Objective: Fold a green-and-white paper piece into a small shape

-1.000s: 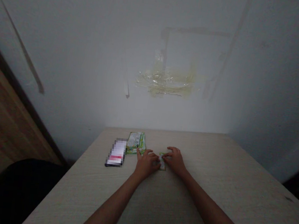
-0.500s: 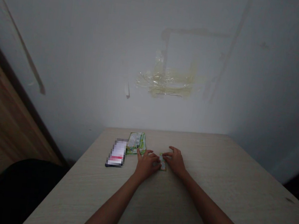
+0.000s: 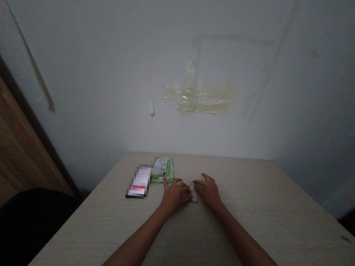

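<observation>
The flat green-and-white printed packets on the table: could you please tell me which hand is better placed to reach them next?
Probably the left hand: its outer finger overlaps the packets in view. The right hand is farther away, beyond the small flat printed piece between the hands.

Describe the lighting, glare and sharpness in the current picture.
Head view: dim overall, the black shape at lower left losing its detail; head view: small glints on the clear tape on the wall; head view: the phone-like slab is pixelated, and the print on the small packet is unreadable.
</observation>
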Available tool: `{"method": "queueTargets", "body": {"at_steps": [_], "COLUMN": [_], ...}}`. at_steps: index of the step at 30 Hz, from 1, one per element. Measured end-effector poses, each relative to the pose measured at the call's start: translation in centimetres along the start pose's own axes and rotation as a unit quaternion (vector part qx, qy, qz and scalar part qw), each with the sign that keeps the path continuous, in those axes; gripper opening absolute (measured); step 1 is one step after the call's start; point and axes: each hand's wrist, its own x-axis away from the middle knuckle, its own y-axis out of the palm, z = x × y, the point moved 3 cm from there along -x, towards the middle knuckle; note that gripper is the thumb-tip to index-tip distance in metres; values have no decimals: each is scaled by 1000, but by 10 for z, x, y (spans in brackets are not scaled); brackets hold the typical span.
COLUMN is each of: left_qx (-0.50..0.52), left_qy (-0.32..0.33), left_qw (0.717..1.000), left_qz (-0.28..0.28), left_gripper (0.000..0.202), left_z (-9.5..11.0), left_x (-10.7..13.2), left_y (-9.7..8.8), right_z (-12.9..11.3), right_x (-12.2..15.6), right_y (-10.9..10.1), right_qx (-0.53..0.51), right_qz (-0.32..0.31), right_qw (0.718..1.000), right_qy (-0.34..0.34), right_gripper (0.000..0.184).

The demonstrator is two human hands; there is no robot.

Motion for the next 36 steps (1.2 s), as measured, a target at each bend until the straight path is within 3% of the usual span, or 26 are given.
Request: {"method": "queueTargets", "body": {"at_steps": [10,16,36], "left_qx": [-19,-26,-51], "left_qy": [2,-4,-13], "left_qw": [1000,999,998], "left_qz": [22,38,18], "left_gripper": [20,27,26], "left_z": [-1,-4,-3], "left_x": [2,3,1], "left_y": [2,6,6], "right_z": [3,12,6], "right_x": [1,0,1], "right_y": [-2,-1,-3], "right_qx": [-28,-63,-54], "right_qz": [17,23,-38], "right_qw": [999,998,995], "right_qy": [-14,-20,-73], "right_gripper": [32,16,7]}}
